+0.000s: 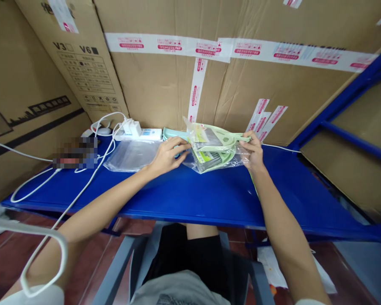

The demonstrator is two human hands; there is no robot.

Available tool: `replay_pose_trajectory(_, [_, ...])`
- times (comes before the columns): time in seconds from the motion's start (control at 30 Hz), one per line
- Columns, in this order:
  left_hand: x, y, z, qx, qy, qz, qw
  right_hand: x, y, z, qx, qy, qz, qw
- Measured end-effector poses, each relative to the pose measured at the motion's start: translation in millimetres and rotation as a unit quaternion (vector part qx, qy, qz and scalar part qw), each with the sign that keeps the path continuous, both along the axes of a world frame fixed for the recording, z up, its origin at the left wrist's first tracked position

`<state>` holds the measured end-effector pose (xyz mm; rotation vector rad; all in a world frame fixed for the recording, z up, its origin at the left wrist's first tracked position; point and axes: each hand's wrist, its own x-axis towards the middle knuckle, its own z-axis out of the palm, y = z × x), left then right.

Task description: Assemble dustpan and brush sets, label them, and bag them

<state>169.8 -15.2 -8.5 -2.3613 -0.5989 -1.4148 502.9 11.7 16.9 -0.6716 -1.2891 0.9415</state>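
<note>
Above the blue table (190,199), a clear plastic bag holds light green dustpan-and-brush pieces (220,142) with grey bristles and a yellow-green label. My right hand (252,150) is closed around their handle end at the right. My left hand (169,154) has its fingers bent at the bag's left edge, pinching the plastic. Behind my left hand lies a pale blue-green piece (176,134), partly hidden by it. Flat clear plastic bags (131,156) lie on the table to the left of my left hand.
A white power strip (150,134) with a plug and looping white cables (92,178) occupies the left side. Large cardboard boxes (165,84) stand behind the table. Blue metal bars (355,140) rise at the right. A grey chair (117,271) is below.
</note>
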Motion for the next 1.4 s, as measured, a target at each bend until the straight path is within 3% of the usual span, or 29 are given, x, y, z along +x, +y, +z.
replay_pose_trajectory(0.17, [-1, 0, 0.9, 0.062, -0.001, 0.003, 0.998, -5, -4, 0.5, -0.007, 0.024, 0.027, 0.999])
replay_pose_trajectory(0.3, [-3, -5, 10.4, 0.110, -0.015, -0.014, 0.994, -5, -6, 2.7, -0.009, 0.025, 0.037, 0.999])
replay_pose_trajectory(0.43, [-3, -10, 15.8, 0.089, 0.037, -0.049, 0.994, -1, -5, 3.2, -0.021, 0.026, 0.042, 0.999])
replay_pose_trajectory(0.57, [0, -8, 4.0, 0.119, 0.051, -0.013, 0.992, 1, -5, 2.7, -0.029, 0.039, 0.042, 0.998])
replay_pose_trajectory(0.73, [2, -6, -5.6, 0.101, 0.021, -0.007, 0.995, 2, -5, 2.9, -0.038, 0.043, 0.041, 0.998])
replay_pose_trajectory(0.9, [1, -8, -4.4, 0.073, -0.008, 0.003, 0.997, 3, -6, 3.8, -0.026, 0.047, 0.047, 0.997])
replay_pose_trajectory(1.2, [2, -11, 2.8, 0.087, 0.101, 0.004, 0.991, 5, -2, -0.7, -0.028, 0.033, 0.072, 0.996])
replay_pose_trajectory(1.4, [-2, -11, 7.1, 0.126, 0.038, 0.016, 0.991, 16, 1, 1.0, -0.025, 0.035, 0.049, 0.998])
